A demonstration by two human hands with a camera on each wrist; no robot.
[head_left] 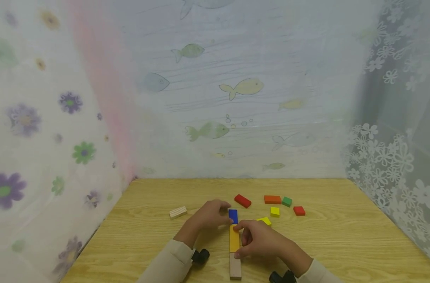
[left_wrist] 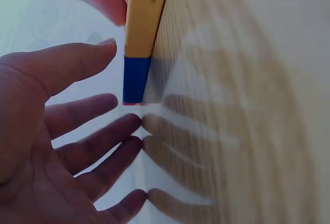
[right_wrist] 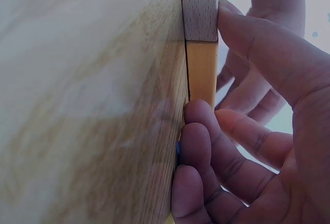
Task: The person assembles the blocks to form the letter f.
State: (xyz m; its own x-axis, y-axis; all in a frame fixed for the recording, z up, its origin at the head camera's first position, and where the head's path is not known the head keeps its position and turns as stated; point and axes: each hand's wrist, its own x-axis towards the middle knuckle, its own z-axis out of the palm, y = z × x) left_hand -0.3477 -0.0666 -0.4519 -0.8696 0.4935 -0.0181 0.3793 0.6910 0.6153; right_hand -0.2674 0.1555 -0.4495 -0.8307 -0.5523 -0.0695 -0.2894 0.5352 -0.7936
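A straight row of wooden blocks runs away from me on the table: a brown-grey block (head_left: 235, 267) nearest, a yellow-orange block (head_left: 234, 240) in the middle and a blue block (head_left: 233, 214) at the far end. My right hand (head_left: 266, 237) is on the row from its right side. Its thumb rests by the joint of the brown-grey and yellow-orange blocks, and its curled fingers lie against the yellow-orange block (right_wrist: 202, 72). To the left of the blue block (left_wrist: 135, 80), my left hand (head_left: 211, 214) holds nothing, its fingers spread and its thumb apart from the block.
A plain ridged wooden piece (head_left: 178, 212) lies left of the hands. Beyond and to the right are a red block (head_left: 243, 201), an orange block (head_left: 272, 199), a green block (head_left: 287, 201), a smaller red block (head_left: 299, 211) and yellow blocks (head_left: 274, 212). Patterned curtains surround the table (head_left: 342, 239).
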